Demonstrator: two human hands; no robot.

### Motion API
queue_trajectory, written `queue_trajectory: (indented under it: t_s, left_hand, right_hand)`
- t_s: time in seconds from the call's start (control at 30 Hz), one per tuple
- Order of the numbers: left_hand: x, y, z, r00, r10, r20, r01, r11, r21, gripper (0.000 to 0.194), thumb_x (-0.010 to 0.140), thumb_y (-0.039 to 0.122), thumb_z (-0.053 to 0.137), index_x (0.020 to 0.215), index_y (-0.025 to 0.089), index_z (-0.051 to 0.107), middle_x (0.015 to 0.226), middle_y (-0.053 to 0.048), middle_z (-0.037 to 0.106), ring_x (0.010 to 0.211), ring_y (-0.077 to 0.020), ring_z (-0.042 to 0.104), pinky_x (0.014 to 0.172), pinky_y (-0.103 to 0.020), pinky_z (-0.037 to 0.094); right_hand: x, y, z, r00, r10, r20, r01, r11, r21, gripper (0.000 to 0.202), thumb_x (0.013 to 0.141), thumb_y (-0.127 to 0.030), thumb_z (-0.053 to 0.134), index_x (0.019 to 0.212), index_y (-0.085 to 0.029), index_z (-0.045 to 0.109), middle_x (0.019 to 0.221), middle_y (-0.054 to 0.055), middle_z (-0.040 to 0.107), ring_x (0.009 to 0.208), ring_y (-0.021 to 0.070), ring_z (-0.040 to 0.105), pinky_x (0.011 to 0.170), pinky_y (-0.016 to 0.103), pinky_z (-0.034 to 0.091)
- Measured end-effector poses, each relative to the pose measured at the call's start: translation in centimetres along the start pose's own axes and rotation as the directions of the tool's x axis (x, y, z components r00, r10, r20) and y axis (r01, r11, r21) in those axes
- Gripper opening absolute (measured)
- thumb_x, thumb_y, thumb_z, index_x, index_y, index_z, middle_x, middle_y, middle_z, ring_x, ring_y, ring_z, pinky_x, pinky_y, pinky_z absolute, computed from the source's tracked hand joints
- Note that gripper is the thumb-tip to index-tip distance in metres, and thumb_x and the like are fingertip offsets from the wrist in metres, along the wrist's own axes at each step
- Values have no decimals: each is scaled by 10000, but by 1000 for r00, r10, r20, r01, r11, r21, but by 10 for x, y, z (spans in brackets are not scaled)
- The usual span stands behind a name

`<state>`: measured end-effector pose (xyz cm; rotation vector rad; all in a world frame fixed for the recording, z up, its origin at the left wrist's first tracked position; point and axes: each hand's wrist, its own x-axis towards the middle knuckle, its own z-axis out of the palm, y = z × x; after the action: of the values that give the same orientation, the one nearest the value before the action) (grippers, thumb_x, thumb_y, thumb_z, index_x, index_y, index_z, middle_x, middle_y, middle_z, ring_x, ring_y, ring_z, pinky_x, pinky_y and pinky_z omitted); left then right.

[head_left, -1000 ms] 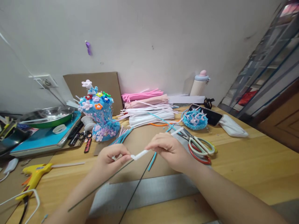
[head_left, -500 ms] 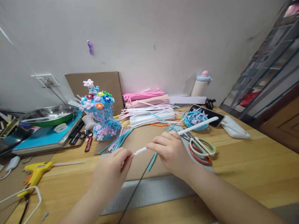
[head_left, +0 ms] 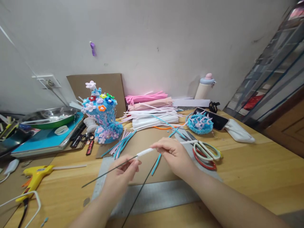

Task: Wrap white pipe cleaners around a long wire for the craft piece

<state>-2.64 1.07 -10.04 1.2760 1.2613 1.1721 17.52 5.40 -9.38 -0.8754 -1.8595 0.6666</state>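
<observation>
See left hand (head_left: 123, 172) rolled over since half a second ago, inner side of fingers facing up, dark thin rod (head_left: 104, 173) now in plain view. Also see free tail of white pipe cleaner (head_left: 145, 152) dropped lower beyond right hand (head_left: 174, 155).

Read left grip as closed, thumb and fingers pinching where rod meets pipe cleaner. Can't tell if wrapped around or laid alongside. Read right grip as closed too, thumb against forefinger on pipe cleaner.

Find pipe cleaner bridging both grips, long axis running right and slightly away from left pinch, through right hand, tail overlapping pale-handled scissors (head_left: 206, 149) in view. Find rod leaving left pinch the opposite way, left and nearer, roughly in line. Count left hand as nearer to the joint.

Note second dark rod (head_left: 137, 193) below and between grips, not seen held. Note blue pipe cleaner (head_left: 155, 165) just below right grip, brown cardboard (head_left: 142, 139) beyond both.
</observation>
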Motion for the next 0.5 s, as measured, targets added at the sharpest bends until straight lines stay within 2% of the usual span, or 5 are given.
queue_trajectory:
  t_s: [0.1,0.2,0.33,0.5]
  left_hand:
    - [-7,2,16,976,-157,-153,127,973,-191,287,702,426,710,717,142,674,547,26,530,425,-35,375,412,-156,267]
    - [-8,11,20,939,-309,-151,238,900,-364,318,646,422,749,738,124,687,572,28,550,394,-7,355,380,-137,211]
    - [-7,18,15,905,-418,-76,331,806,-491,325,619,399,768,751,115,682,581,43,554,345,17,310,339,-131,146]
    - [-8,23,10,886,-464,7,400,755,-520,294,641,358,761,752,104,664,564,50,541,354,13,347,329,-110,179]
  right_hand:
    - [-4,-5,-2,988,-141,-66,114,946,-305,252,899,-116,503,962,-268,695,850,-2,688,786,166,555,733,332,316]
    - [-6,-11,-6,960,-278,-19,236,847,-476,285,881,-84,492,1009,-262,675,885,3,694,780,175,532,732,352,286]
    - [-6,-14,-11,927,-367,74,346,763,-545,264,875,-91,496,1012,-243,662,871,4,695,756,169,507,734,354,279]
    - [-2,-11,-16,927,-355,117,364,783,-505,277,893,-103,466,1008,-253,668,877,-1,695,758,152,514,727,349,271]
